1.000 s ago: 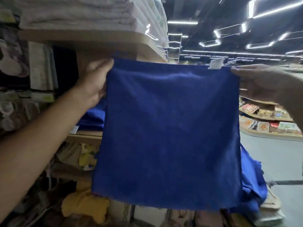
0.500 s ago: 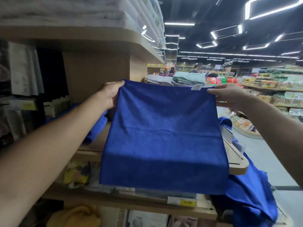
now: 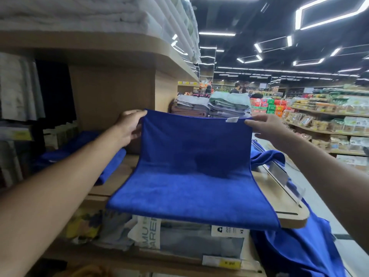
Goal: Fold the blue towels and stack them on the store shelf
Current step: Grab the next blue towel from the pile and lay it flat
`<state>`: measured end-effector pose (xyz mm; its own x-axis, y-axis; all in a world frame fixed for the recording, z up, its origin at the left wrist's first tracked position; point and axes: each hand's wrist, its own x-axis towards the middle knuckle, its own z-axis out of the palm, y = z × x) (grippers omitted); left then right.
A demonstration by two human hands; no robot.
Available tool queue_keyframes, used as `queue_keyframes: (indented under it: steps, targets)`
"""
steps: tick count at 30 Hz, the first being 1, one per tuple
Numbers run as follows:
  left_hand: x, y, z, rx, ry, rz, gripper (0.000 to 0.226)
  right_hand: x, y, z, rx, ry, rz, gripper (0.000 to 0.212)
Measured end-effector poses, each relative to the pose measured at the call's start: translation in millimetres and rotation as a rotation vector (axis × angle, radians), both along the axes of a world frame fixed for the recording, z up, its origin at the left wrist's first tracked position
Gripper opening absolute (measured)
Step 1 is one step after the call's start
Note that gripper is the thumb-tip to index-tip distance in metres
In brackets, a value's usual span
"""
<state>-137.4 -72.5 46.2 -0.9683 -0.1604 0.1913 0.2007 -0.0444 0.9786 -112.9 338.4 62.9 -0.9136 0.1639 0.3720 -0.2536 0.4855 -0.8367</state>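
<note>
1. At the far left, a folded blue terry towel [image 3: 83,141] lies on the light wooden store shelf [image 3: 117,177]. Your left forearm crosses in front of it and hides part of it.
2. Your left hand [image 3: 129,126] pinches the top left corner of the large blue microfibre towel [image 3: 195,168]. The thumb lies over the upper hem and the fingers are curled behind the cloth, so the corner sits right at your fingertips.
3. That towel spans the gap between your two hands. Its upper half stands nearly upright, hanging from the hem you hold. Its lower half is bent forward and lies flat on the wooden shelf. The near edge reaches past the front lip, above the packaged grey textiles [image 3: 199,242] on the level below.
4. A small white label [image 3: 232,119] sticks up from the top hem, just left of your right thumb.
5. Your right hand [image 3: 266,127] holds the top right corner. The thumb presses on the hem and the other fingers are loosely bent beneath and behind it. Both hands are at about the same height, so the hem runs almost level with a slight sag in the middle.
6. To the right, more loose blue cloth [image 3: 299,254] is bunched behind the held towel's right edge and drapes down past the shelf's rounded end.
</note>
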Motion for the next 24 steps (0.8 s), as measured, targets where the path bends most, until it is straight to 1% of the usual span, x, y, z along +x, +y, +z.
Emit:
queue_keyframes:
  steps: [4,7,10,12,14,15,16,17,19,21,22,24]
  targets:
    - [31,-28,-3,-0.06,0.084,-0.081,0.006,50,4,7,0.064,0.068,0.083,0.011]
    - [64,-48,-8,-0.175,0.187,-0.107,0.01,97,4,8,0.156,0.116,0.151,0.01]
    - [105,-67,-26,-0.368,0.306,-0.16,0.013,144,5,-4,0.298,0.127,0.212,0.017]
    - [135,-76,-45,-0.54,0.374,-0.221,0.019,171,6,-22,0.404,0.114,0.291,0.015]
    - [156,-83,-66,-0.78,0.379,-0.262,0.028,192,6,-41,0.541,0.013,0.382,0.01]
    - [164,-85,-75,-0.864,0.36,-0.279,0.033,199,6,-48,0.626,-0.066,0.411,0.008]
    - [169,-85,-82,-0.904,0.344,-0.284,0.032,204,5,-53,0.694,-0.129,0.426,0.006]
    - [173,-83,-87,-0.908,0.34,-0.273,0.03,207,1,-54,0.722,-0.155,0.425,0.008]
    - [175,-69,-87,-0.884,0.371,-0.22,0.039,205,-18,-52,0.65,-0.096,0.368,0.028]
    - [171,-43,-79,-0.876,0.416,-0.191,0.049,192,-53,-52,0.612,0.004,0.316,0.041]
    - [166,-28,-76,-0.9,0.415,-0.186,0.052,182,-74,-55,0.639,0.03,0.311,0.042]
    - [151,6,-74,-1.024,0.375,-0.183,0.052,158,-115,-65,0.75,0.023,0.326,0.039]
